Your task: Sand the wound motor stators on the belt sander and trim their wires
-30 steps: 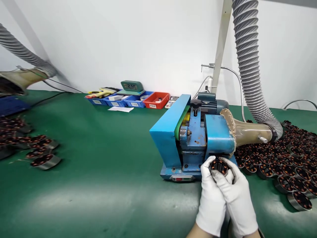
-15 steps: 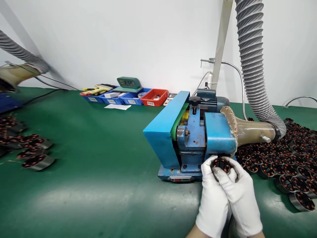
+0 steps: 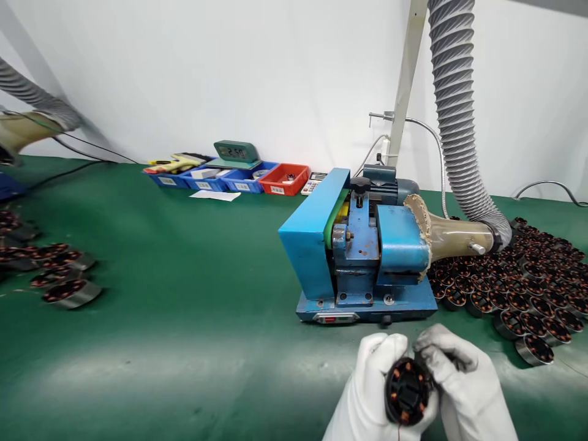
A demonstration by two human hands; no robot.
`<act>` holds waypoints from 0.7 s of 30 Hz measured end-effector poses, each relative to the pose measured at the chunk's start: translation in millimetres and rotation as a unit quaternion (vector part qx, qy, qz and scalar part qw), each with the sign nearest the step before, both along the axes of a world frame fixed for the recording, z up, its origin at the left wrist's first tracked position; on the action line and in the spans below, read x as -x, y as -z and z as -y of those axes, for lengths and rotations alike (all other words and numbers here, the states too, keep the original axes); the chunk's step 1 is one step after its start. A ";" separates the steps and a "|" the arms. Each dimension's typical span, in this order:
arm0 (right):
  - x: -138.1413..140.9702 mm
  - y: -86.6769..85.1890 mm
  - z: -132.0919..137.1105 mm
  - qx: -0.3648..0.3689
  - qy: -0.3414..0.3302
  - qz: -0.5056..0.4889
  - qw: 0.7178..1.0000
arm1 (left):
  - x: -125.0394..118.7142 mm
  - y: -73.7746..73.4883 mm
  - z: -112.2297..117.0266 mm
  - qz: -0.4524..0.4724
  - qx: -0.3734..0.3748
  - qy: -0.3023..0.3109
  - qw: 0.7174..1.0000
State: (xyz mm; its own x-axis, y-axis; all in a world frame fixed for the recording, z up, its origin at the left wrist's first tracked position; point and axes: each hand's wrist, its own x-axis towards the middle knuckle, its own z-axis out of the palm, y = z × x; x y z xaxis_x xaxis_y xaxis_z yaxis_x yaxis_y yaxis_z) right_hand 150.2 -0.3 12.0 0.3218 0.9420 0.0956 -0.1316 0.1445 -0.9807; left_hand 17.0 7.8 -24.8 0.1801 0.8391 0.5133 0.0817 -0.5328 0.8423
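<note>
Both my hands wear white gloves and hold one round motor stator (image 3: 406, 392) with copper windings, low in the view in front of the blue machine (image 3: 362, 251). My left hand (image 3: 367, 392) cups the stator from the left and below, fingers wrapped round it. From the right, my right hand (image 3: 463, 386) pinches the stator's upper rim. The stator's open face is turned toward me. It is clear of the machine, a short way in front of its base.
Many stators (image 3: 519, 282) lie in a pile right of the machine, and a few more stators (image 3: 55, 275) at the far left. A ribbed grey hose (image 3: 454, 122) runs into the machine's funnel. Blue and red bins (image 3: 248, 177) and a clock (image 3: 235, 151) sit by the wall on the green mat (image 3: 184, 306).
Both hands have drawn the stator back from the machine's front toward me and lower. The stator has been tilted so its face points at me.
</note>
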 end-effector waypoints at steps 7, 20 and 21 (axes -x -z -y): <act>6.1 -11.7 7.3 0.035 0.021 -0.174 0.984 | 11.4 5.9 -0.6 0.000 -0.009 -0.049 0.999; 10.0 8.0 6.9 -0.042 0.072 -0.265 0.961 | -13.6 -11.4 0.7 0.033 -0.029 -0.080 0.996; 14.4 15.1 8.1 -0.036 0.065 -0.206 0.976 | -16.2 -6.8 -2.9 0.032 -0.011 -0.083 0.996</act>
State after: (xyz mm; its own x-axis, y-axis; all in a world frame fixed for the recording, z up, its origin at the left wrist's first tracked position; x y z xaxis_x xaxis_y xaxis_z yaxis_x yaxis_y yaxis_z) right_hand 135.7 -8.4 -3.1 0.4636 0.8860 -0.0033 -0.4890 0.2528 -0.8348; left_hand 33.2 10.7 -18.1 0.0070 0.8433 0.5374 0.1168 -0.5345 0.8371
